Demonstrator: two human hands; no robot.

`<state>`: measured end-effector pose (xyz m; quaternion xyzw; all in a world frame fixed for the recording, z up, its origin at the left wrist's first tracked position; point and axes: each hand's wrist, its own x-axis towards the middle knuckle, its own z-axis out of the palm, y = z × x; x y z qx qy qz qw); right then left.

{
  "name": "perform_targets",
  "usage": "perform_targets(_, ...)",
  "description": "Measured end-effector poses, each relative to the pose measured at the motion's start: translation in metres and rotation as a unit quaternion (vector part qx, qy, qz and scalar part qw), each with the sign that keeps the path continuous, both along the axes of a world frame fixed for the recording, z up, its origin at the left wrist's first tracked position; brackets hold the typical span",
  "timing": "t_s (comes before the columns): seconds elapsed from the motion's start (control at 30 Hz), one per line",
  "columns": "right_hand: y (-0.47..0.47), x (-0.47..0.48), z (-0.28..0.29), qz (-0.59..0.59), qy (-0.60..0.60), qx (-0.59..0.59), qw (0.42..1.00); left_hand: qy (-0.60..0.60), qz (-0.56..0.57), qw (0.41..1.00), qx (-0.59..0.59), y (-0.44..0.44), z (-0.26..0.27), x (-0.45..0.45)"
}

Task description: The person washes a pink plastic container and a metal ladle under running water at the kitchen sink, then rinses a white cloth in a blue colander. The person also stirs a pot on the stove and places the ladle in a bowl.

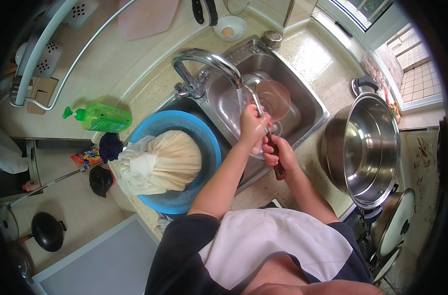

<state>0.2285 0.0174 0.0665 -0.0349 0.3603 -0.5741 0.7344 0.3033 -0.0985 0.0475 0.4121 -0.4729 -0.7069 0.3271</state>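
Observation:
Over the metal sink (301, 92) my left hand (254, 125) is closed around the metal shaft of a long-handled utensil (258, 99). My right hand (281, 153) grips its brown handle. Which kind of utensil it is cannot be told. Water runs from the curved chrome faucet (213, 59) just beside my left hand. A translucent pinkish bowl (277, 97) lies in the basin beyond the hands. To the left, a blue plastic colander (213, 147) stands over the other basin and holds a full, gathered white cloth bag (176, 158).
A green pump bottle (107, 117) stands left of the faucet. A large steel pot (371, 147) is at the right, with lidded pans (393, 225) nearer me. Behind the sink are a small bowl (236, 33) with an egg and a perforated metal strainer (271, 39).

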Motion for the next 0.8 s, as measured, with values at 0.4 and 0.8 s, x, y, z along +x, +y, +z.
perform_targets(0.4, 0.006, 0.032, -0.021, 0.016, 0.689, -0.109, 0.716, 0.133, 0.175, 0.954, 0.206, -0.046, -0.041, 0.0)
perform_targets(0.8, -0.008, 0.012, 0.005, 0.014, 0.702, -0.099, 0.705, 0.074, -0.003, 0.974, 0.214, -0.014, -0.026, 0.01)
